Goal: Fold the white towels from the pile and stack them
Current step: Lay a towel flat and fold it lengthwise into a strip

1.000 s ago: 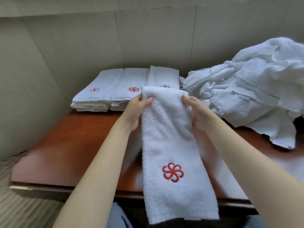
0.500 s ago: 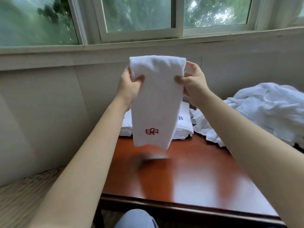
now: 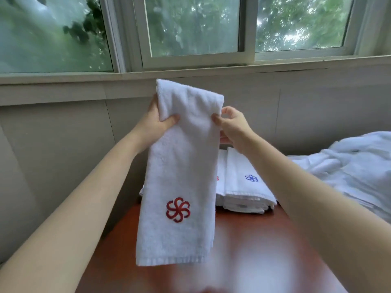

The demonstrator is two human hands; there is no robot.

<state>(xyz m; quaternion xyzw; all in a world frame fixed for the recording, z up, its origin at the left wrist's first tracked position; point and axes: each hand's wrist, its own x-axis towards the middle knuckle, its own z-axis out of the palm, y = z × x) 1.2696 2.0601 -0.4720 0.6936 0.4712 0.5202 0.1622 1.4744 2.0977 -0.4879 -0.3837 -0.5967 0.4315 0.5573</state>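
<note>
Towel [image 3: 182,166] white, folded lengthwise, red pinwheel emblem.

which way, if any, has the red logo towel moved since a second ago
Yes, upward. The towel lay draped over the table edge; now the left hand and right hand hold it above the tabletop.

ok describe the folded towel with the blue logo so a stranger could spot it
Under the window, folded towels lie at the far end of the red-brown table. Pick the rightmost towel, nearest the loose pile: its pinwheel logo is blue, unlike the red one on the held towel.
</note>
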